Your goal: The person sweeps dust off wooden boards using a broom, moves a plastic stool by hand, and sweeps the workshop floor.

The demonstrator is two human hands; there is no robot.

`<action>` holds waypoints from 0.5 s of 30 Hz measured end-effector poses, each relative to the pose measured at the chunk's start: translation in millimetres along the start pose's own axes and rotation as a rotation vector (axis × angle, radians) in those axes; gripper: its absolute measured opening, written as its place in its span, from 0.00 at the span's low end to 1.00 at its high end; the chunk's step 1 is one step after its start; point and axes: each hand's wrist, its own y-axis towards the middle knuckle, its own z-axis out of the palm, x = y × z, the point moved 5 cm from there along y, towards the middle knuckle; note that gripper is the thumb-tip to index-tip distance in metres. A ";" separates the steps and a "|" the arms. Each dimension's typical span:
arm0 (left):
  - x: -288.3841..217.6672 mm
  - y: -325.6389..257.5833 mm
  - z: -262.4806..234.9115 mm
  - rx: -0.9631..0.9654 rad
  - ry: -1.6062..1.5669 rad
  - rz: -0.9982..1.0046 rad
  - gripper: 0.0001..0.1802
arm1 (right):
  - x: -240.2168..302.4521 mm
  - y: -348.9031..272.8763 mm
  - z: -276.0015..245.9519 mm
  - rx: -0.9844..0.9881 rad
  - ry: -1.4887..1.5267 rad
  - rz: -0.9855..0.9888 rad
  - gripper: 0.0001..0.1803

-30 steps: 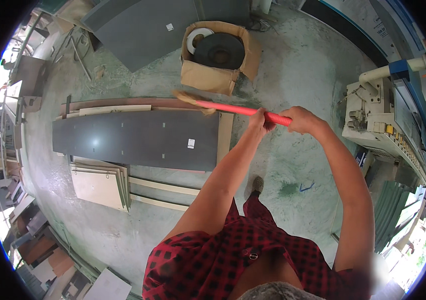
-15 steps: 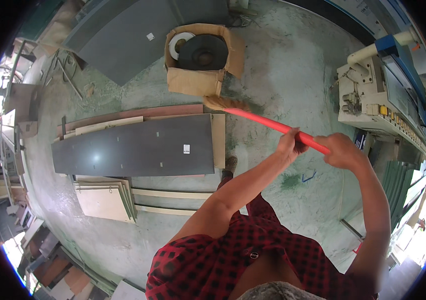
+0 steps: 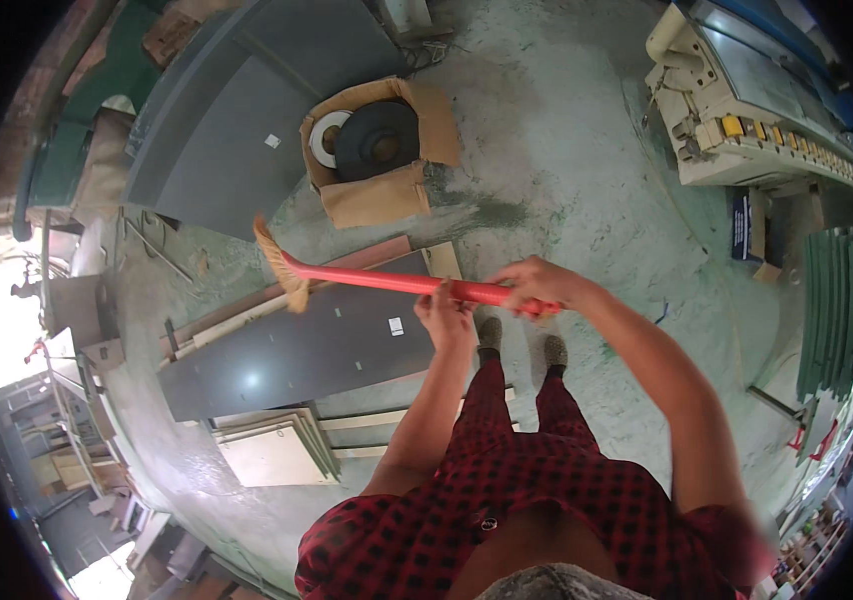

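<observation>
Sweeping: a broom [image 3: 387, 281] with a red handle and straw-coloured bristles, held across the body in both hands.

Left hand [image 3: 445, 312]: grip wrapped around the handle near its middle, fingers curled fully round it.
Right hand [image 3: 539, 285]: grip shut on the upper end of the handle, just beside the left hand.
Broom head [image 3: 279, 266]: down at the floor [image 3: 587, 190], at the far edge of the dark panel [image 3: 297, 355] that lies flat there, beside long wooden strips [image 3: 247, 312].

Handling note, as a judgement: the bristles are best kept flat to the floor and drawn in short strokes along the panel's edge rather than across it, so that dust does not lodge under the strips; the hands would steer better set farther apart.

Containers:
- Cardboard box [image 3: 379, 195], flaps open, on the floor beyond the broom head. Holds a dark round disc-shaped thing [image 3: 379, 142] and a white ring-shaped roll [image 3: 328, 138]; nothing else can be told.

Also present: pale boards [image 3: 272, 450] stacked near the panel's near edge; a cream-coloured machine [image 3: 747, 110] at the right edge of the floor.
</observation>
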 end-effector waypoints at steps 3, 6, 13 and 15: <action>4.6 40.1 -4.5 -0.043 -0.061 0.072 0.11 | -42.4 74.4 5.9 0.119 0.384 -0.001 0.23; 23.3 102.9 -35.4 -0.100 0.091 0.042 0.15 | -62.2 117.0 26.0 -0.013 0.476 0.019 0.14; 118.6 111.5 -36.5 -0.003 0.476 -0.342 0.11 | -144.7 99.0 -3.1 -0.273 0.606 0.080 0.06; 146.1 101.3 -38.3 0.013 0.594 -0.286 0.12 | -163.9 74.0 -8.4 -0.319 0.714 0.052 0.06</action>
